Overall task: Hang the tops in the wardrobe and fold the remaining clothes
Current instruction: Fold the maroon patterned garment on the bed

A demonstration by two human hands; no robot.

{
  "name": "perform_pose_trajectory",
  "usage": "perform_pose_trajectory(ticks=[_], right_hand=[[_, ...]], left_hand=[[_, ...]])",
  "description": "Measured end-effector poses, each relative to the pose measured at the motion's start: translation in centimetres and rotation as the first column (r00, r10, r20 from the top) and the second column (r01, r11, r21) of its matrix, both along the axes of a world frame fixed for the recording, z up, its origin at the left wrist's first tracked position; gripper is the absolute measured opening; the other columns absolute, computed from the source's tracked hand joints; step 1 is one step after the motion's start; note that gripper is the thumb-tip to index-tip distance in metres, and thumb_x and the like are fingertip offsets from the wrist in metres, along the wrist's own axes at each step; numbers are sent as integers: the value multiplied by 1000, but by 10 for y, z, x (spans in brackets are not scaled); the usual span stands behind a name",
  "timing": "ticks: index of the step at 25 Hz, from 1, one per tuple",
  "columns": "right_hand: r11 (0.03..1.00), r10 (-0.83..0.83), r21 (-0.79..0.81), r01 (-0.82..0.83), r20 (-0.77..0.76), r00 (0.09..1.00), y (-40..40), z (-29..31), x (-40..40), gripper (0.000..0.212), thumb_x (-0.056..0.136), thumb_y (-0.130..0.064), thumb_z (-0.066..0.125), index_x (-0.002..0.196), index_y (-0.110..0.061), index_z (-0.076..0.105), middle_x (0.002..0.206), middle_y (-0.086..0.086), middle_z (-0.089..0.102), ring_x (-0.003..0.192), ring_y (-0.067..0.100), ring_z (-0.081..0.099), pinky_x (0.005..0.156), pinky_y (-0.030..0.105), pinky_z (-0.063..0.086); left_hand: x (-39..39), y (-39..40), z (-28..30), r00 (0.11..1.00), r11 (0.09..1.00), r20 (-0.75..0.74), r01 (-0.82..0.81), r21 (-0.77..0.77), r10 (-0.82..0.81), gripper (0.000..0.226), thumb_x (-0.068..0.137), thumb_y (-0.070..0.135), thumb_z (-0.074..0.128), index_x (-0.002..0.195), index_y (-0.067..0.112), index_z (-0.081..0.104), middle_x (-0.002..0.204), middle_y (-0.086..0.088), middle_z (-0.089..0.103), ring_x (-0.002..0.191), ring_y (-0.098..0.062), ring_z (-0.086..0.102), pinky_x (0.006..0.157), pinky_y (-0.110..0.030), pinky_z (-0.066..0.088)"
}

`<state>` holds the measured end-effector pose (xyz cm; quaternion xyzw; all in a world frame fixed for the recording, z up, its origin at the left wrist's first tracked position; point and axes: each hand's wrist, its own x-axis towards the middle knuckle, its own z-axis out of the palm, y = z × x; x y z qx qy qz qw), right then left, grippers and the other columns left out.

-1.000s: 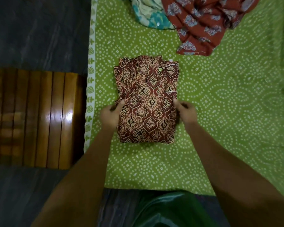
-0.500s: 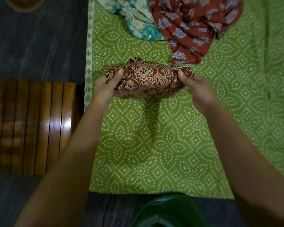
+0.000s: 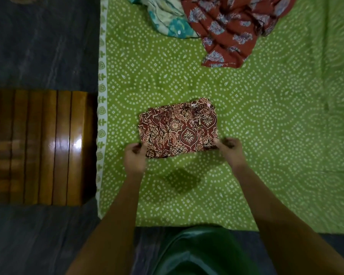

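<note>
A folded maroon printed garment (image 3: pixel 178 129) lies flat on the green dotted bedsheet (image 3: pixel 266 126), nearer the sheet's left border than its right and a little toward the near edge. A person's left hand (image 3: pixel 135 158) pinches the garment's near left corner, fingers curled on the cloth, while the right hand (image 3: pixel 231 148) grips the near right corner the same way. At the sheet's far edge, well apart from the folded piece, a rust-red flowered garment (image 3: pixel 232 30) lies crumpled, touching a pale teal garment (image 3: pixel 167 18) to its left. A glossy wooden board (image 3: pixel 38 145) sits beside the sheet's left border, on a dark floor (image 3: pixel 42 40).
</note>
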<state>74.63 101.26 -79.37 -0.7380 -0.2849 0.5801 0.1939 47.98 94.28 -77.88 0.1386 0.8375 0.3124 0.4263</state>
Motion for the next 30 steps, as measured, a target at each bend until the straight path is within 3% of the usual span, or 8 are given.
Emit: perform_pose_trajectory(ticks=[2, 4, 8, 13, 17, 21, 25, 30], right_hand=[[1000, 6, -21, -8, -65, 998, 17, 1, 1, 64, 62, -47, 84, 111, -11, 63, 105, 1, 68, 98, 18, 64, 88, 27, 52], [986, 139, -63, -152, -169, 976, 39, 4, -8, 70, 53, -56, 84, 107, -14, 68, 106, 4, 71, 103, 24, 66, 97, 40, 50], [950, 273, -91, -299, -223, 936, 85, 0, -38, 97, 50, -59, 87, 132, -21, 52, 129, 5, 61, 116, 27, 59, 99, 50, 45], [959, 282, 42, -279, -109, 953, 60, 53, -28, 49, 88, -37, 64, 127, -10, 55, 115, 2, 62, 102, 18, 59, 101, 40, 42], [955, 271, 102, -277, 74, 960, -7, 104, 28, 48, 93, -34, 56, 131, -5, 51, 124, 14, 61, 113, 30, 58, 100, 49, 46], [961, 115, 227, -155, 180, 977, -75, 154, 107, 36, 99, -24, 49, 122, 2, 57, 118, 18, 64, 110, 30, 59, 88, 29, 43], [941, -116, 335, 49, 184, 976, -137, 216, 217, 30, 100, -20, 47, 117, 1, 59, 117, 19, 64, 111, 31, 58, 89, 31, 41], [848, -367, 489, 206, 260, 893, -193, 318, 394, 37, 100, -32, 46, 123, -6, 59, 122, 15, 62, 115, 30, 56, 89, 31, 40]], left_hand=[[-1, 16, 6, 996, 999, 80, 44, -17, -43, 36, 83, 51, 65, 98, 18, 62, 92, 3, 63, 87, -20, 58, 79, -31, 46], [1, 40, 8, 973, 980, 167, 178, -91, -162, 78, 70, 68, 68, 129, 19, 54, 128, -1, 58, 116, -22, 55, 102, -44, 41], [11, 85, 6, 964, 972, 221, 181, -147, -146, 90, 75, 47, 75, 144, 10, 33, 148, -11, 39, 136, -32, 37, 110, -45, 30], [24, 67, 37, 954, 957, 88, 289, -26, -286, 110, 52, 81, 66, 133, 8, 50, 132, -12, 57, 121, -31, 55, 101, -47, 44], [80, 19, 104, 890, 889, -58, 446, -104, -453, 73, 88, 50, 56, 139, 0, 41, 133, -18, 54, 122, -33, 52, 100, -42, 44], [161, -12, 164, 749, 777, -213, 621, -108, -628, 47, 93, 47, 44, 99, 1, 52, 74, 1, 53, 82, -25, 58, 66, -31, 42], [275, -20, 227, 664, 681, -244, 732, 18, -707, 67, 94, 48, 45, 135, -5, 44, 126, -19, 58, 112, -31, 58, 93, -38, 46], [457, -24, 321, 531, 475, -306, 846, 241, -790, 70, 92, 54, 45, 123, -9, 52, 122, -26, 59, 116, -39, 54, 95, -42, 42]])
